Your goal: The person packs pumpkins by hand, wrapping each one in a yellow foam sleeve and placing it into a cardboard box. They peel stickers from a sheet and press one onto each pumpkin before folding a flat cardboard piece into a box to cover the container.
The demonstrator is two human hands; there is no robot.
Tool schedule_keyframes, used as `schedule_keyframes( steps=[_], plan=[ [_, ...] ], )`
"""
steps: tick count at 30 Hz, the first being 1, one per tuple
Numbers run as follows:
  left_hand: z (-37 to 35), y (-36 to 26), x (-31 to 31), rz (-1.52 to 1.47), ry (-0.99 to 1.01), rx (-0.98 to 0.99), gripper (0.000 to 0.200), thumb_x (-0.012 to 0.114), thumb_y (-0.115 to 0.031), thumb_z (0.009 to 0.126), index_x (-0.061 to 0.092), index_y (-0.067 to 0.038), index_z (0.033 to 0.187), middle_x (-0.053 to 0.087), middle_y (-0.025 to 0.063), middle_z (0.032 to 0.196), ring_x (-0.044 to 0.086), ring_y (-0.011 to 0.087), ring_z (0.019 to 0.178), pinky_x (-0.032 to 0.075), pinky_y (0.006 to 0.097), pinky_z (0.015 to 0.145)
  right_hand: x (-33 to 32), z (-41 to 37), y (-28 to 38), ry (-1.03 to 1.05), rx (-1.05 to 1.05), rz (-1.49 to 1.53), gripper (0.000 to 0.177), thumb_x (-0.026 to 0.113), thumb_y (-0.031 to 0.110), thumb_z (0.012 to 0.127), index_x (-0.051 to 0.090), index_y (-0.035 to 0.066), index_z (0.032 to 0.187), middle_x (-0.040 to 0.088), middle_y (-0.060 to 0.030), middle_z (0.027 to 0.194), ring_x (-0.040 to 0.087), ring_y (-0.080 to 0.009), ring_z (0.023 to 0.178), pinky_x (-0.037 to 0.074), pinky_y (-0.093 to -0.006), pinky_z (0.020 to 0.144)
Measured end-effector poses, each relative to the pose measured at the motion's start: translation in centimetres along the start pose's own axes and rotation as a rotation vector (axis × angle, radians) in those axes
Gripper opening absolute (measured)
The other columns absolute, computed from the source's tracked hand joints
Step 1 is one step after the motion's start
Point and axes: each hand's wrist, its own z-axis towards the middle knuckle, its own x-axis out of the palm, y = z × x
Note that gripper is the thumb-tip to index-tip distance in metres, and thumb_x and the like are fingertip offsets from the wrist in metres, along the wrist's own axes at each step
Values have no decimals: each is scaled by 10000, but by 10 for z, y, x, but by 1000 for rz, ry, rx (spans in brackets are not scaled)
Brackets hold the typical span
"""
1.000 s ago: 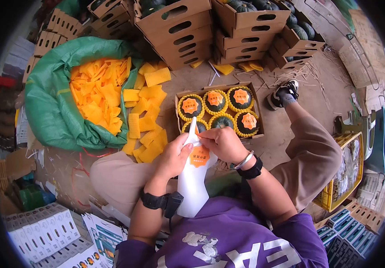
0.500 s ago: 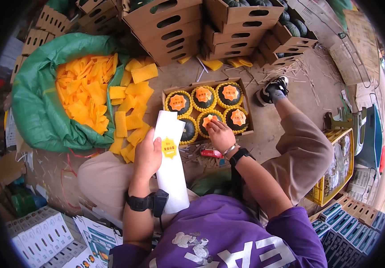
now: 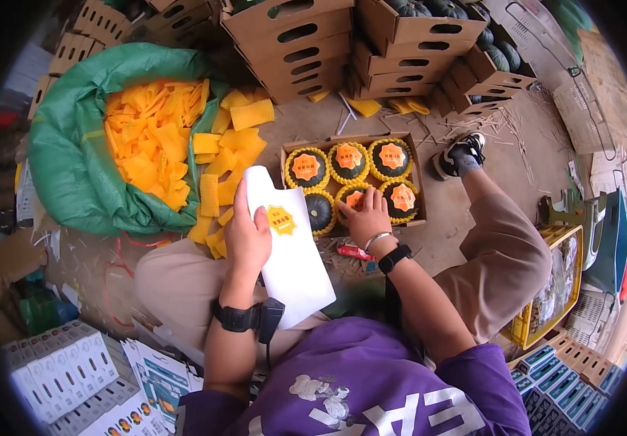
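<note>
My left hand [image 3: 248, 240] grips a white sheet of stickers [image 3: 295, 269], thumb in front; one orange-yellow star-edged sticker [image 3: 281, 220] shows near its top. Fingers spread, my right hand [image 3: 371, 224] rests on the lower middle squash in an open cardboard box [image 3: 421, 174]. Its fingertips press on an orange star-shaped label [image 3: 355, 198], partly covered by them. Several dark green squashes sit in that box, each in a yellow foam net. The lower left squash [image 3: 318, 212] bears no label; the others carry orange ones.
At left, a green sack [image 3: 59, 145] brims with yellow foam nets [image 3: 157, 131], and more nets [image 3: 237, 145] lie beside it. Stacked cardboard boxes [image 3: 291, 51] stand behind. A red packet [image 3: 355, 251] lies before the box. A yellow crate [image 3: 579, 269] stands at right.
The view has shifted, so the scene sits slightly further right. The sticker sheet has tilted and shows more of its face. My right hand's fingers have spread over the label on the lower middle squash.
</note>
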Motion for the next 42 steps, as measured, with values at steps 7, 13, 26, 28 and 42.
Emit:
schedule_keyframes(
  steps=[7, 13, 26, 28, 42],
  plan=[
    [-8, 7, 13, -15, 66, 240, 536, 576, -82, 867, 384, -68, 1367, 642, 218, 782, 644, 336, 705, 491, 405, 646, -89, -62, 62, -305, -564, 795, 462, 701, 133, 779, 581, 1, 1205, 522, -222, 1281, 519, -379, 1160, 431, -395, 971],
    [-17, -8, -11, -755, 588, -121, 740, 609, 16, 844, 222, -76, 1468, 572, 12, 720, 473, 35, 615, 386, 192, 543, -69, -57, 65, -73, -207, 1315, 201, 650, 92, 832, 672, -42, 980, 677, -130, 721, 642, -174, 628, 504, -303, 601],
    [-9, 12, -34, 314, 279, -68, 754, 504, 73, 743, 292, -144, 1433, 612, 272, 841, 591, 440, 789, 446, 512, 711, -6, 21, 55, -644, -378, 356, 53, 600, 66, 742, 598, 39, 696, 648, -99, 780, 643, -279, 719, 515, -359, 610],
    [-9, 9, -36, 298, 225, -68, 762, 507, 72, 743, 278, -144, 1437, 610, 274, 834, 592, 437, 781, 447, 510, 707, 26, 24, 63, -639, -404, 309, 50, 580, 85, 735, 610, 47, 722, 656, -88, 855, 649, -251, 793, 526, -351, 662],
    [-46, 93, -224, -1589, 108, 238, 550, 484, -46, 771, 383, 69, 1299, 569, 105, 1094, 550, 226, 1030, 431, 343, 920, 39, 38, 44, -256, -603, 97, 387, 525, 171, 829, 622, 295, 1184, 423, -95, 1410, 373, -288, 1317, 332, -392, 1069]
  ],
)
